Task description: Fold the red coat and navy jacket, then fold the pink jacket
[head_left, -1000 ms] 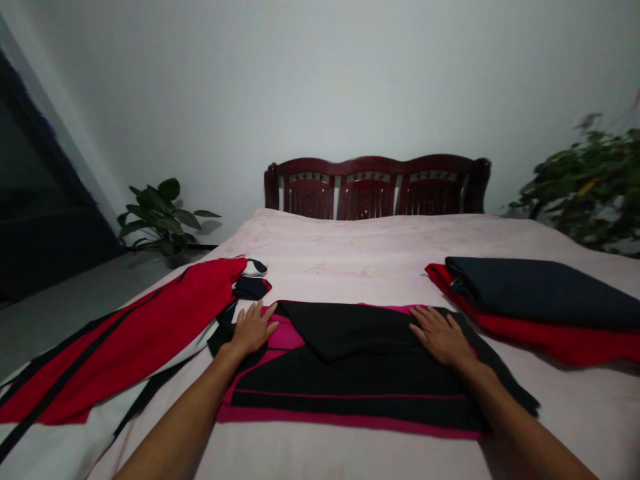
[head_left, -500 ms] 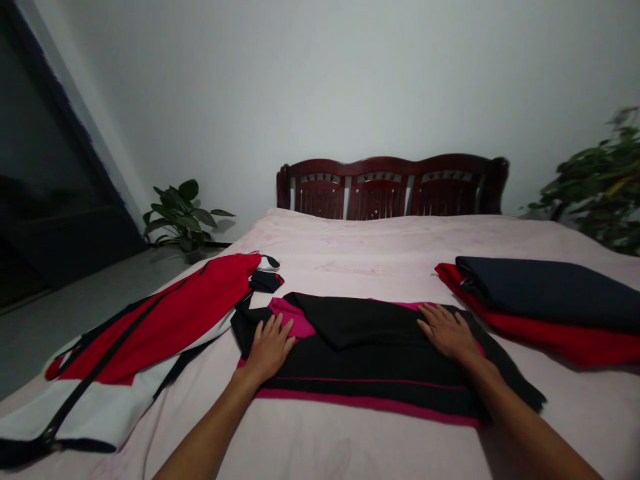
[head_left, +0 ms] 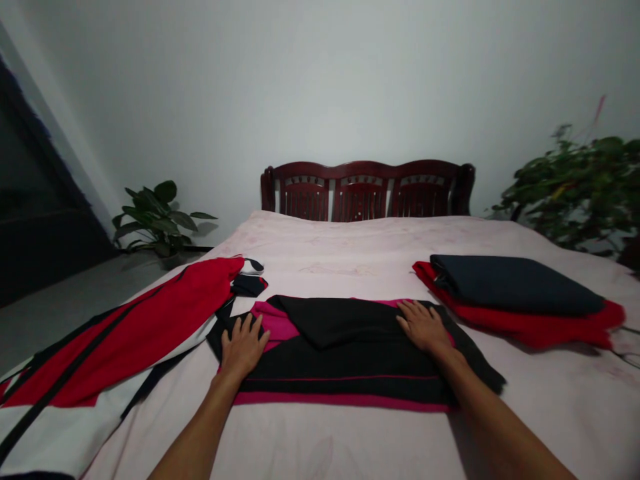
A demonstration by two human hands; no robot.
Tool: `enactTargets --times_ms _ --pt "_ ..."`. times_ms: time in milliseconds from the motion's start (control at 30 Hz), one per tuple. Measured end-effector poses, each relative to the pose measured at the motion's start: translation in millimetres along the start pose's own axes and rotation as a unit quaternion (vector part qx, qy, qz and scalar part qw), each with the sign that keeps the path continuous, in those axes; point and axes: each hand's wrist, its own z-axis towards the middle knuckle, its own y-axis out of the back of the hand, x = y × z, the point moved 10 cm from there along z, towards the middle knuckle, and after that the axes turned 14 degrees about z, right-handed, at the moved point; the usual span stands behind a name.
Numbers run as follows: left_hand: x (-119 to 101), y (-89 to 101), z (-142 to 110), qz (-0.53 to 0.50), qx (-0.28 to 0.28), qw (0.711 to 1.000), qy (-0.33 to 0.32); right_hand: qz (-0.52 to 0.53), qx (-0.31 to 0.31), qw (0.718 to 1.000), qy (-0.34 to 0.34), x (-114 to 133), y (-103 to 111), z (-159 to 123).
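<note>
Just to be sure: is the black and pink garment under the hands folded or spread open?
Folded: the black and pink garment has a black flap doubled over its top.

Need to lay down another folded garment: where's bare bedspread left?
Bare bedspread runs from the headboard down to the black-and-magenta garment, and right of that garment below the navy-and-red stack. It's crowded at the left hand, where the red-and-white garment meets it.

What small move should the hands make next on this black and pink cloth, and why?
Probably smooth the folded black flap flat: the left hand and right hand both rest on the black-and-magenta garment, and the flap lies askew, leaving magenta showing at upper left.
</note>
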Motion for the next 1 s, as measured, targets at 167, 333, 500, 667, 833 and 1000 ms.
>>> enactTargets --times_ms 167,333,500,667,833,1000 --pt "5 12.0 -2 0.0 -0.065 0.998 0.014 -0.002 -0.004 1.0 0.005 3 2 -1" --pt "-43 62.1 -31 -0.131 -0.201 0.962 -0.127 0.024 -0.003 1.0 0.005 4 5 -1" --pt "-130 96.7 -71 -0.213 -0.245 0.896 -0.302 0.086 -0.019 0.996 -0.015 -8 27 7" --pt "-174 98.5 -74 -0.187 -0.213 0.89 -0.358 0.049 -0.031 0.998 -0.038 -18 53 17" --pt "-181 86.0 -77 -0.176 -0.181 0.884 -0.394 0.046 -0.029 0.998 0.022 -8 71 29" --pt "-185 74.8 -78 -0.174 -0.14 0.887 -0.405 0.062 -0.041 0.997 -0.004 -21 72 38"
